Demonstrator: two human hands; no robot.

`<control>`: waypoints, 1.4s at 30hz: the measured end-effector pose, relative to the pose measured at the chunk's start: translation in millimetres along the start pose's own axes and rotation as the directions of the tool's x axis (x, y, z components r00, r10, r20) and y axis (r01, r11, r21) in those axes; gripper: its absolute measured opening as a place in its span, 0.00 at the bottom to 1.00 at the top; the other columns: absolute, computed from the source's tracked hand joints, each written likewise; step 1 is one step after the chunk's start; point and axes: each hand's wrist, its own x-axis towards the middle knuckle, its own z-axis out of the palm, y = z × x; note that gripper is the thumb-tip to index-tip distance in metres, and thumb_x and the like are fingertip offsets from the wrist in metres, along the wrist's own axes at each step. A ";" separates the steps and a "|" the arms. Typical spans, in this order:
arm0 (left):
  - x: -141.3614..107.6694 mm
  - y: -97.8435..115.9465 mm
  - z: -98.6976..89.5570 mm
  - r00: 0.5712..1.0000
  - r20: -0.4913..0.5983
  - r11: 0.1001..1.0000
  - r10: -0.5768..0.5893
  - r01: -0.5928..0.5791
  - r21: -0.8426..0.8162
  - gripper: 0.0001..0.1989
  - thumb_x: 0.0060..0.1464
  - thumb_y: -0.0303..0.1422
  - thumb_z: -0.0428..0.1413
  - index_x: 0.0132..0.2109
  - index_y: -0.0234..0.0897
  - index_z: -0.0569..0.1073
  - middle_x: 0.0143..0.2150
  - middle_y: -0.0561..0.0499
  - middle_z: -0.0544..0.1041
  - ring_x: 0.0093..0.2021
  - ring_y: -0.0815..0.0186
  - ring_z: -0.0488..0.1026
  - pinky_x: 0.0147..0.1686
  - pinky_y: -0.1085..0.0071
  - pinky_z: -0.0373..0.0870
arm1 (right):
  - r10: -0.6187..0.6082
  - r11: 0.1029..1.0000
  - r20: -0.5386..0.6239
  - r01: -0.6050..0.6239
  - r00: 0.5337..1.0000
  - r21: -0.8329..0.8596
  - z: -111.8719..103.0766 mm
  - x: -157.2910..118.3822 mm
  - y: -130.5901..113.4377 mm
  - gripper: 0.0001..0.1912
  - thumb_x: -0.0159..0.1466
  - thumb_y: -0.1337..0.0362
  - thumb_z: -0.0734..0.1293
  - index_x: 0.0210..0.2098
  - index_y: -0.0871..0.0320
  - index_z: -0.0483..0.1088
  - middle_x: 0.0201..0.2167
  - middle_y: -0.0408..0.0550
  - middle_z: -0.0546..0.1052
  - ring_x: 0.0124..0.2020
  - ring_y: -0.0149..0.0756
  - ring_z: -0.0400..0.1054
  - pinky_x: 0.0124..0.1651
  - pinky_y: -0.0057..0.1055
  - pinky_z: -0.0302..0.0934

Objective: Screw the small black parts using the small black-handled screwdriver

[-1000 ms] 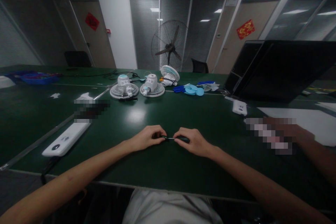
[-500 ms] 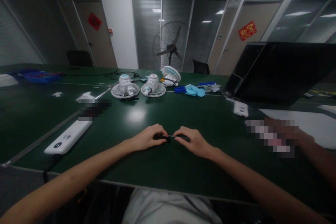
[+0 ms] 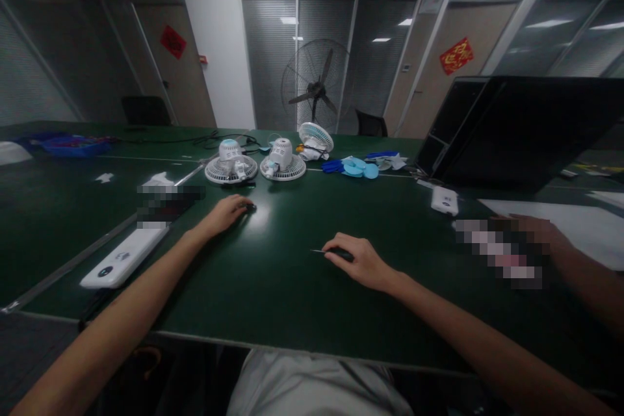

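Observation:
My right hand (image 3: 358, 260) rests low over the table's middle, closed round the black handle of a thin screwdriver (image 3: 342, 253). Its slim metal shaft points left, touching nothing. Farther off to the left, my left hand (image 3: 227, 213) is closed at the fingertips on a small dark piece (image 3: 250, 207), whose kind I cannot make out. Just beyond that hand, a dark slim object (image 3: 238, 185) lies in front of two small white fans (image 3: 231, 166) (image 3: 283, 166) set grille-down.
A third white fan (image 3: 316, 140) and light-blue fan blades (image 3: 359, 168) lie at the back. To the left is a white power bank (image 3: 124, 257); a large black monitor (image 3: 526, 133) stands right. Another person's hand (image 3: 531, 234) is at the right, beside a paper sheet (image 3: 580, 227).
My left hand has left the screwdriver's tip and moved left and away from me, carrying the small dark piece. My right hand has stayed in place with the screwdriver.

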 end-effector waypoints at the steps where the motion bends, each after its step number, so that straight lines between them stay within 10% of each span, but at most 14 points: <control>1: -0.5 -19.0 -10.8 0.994 -0.061 0.994 -0.093 0.096 0.048 0.15 0.59 0.36 0.55 0.51 0.40 0.80 0.52 0.42 0.80 0.53 0.51 0.76 0.57 0.58 0.70 | -0.002 1.000 0.001 0.002 1.000 0.000 -0.3 0.0 -0.2 0.10 0.76 0.59 0.64 0.52 0.55 0.73 0.44 0.48 0.78 0.41 0.37 0.74 0.43 0.31 0.67; 6: -13.9 -72.4 -45.2 0.903 -0.254 0.915 -0.348 0.386 0.120 0.19 0.51 0.32 0.55 0.49 0.38 0.82 0.49 0.42 0.82 0.51 0.50 0.78 0.55 0.60 0.73 | -0.009 1.000 -0.008 0.009 1.000 -0.020 0.7 0.6 1.5 0.11 0.76 0.58 0.64 0.52 0.55 0.74 0.44 0.48 0.78 0.41 0.37 0.74 0.44 0.32 0.67; 20: -21.0 -81.1 -55.3 0.773 -0.455 0.874 -0.443 0.486 -0.026 0.18 0.55 0.34 0.55 0.50 0.34 0.79 0.47 0.42 0.84 0.48 0.52 0.81 0.50 0.62 0.76 | -0.007 1.000 -0.004 0.007 1.000 -0.003 1.5 -0.9 3.8 0.11 0.76 0.58 0.64 0.52 0.55 0.74 0.44 0.47 0.78 0.41 0.37 0.74 0.43 0.32 0.68; 42: -19.0 -71.3 -51.7 0.765 -0.422 0.873 -0.487 0.441 -0.209 0.18 0.49 0.40 0.64 0.45 0.35 0.83 0.45 0.44 0.86 0.47 0.52 0.81 0.51 0.63 0.75 | -0.016 1.000 -0.004 0.016 1.000 -0.027 1.3 -0.9 3.0 0.10 0.75 0.59 0.65 0.51 0.55 0.74 0.44 0.47 0.78 0.41 0.37 0.74 0.44 0.32 0.66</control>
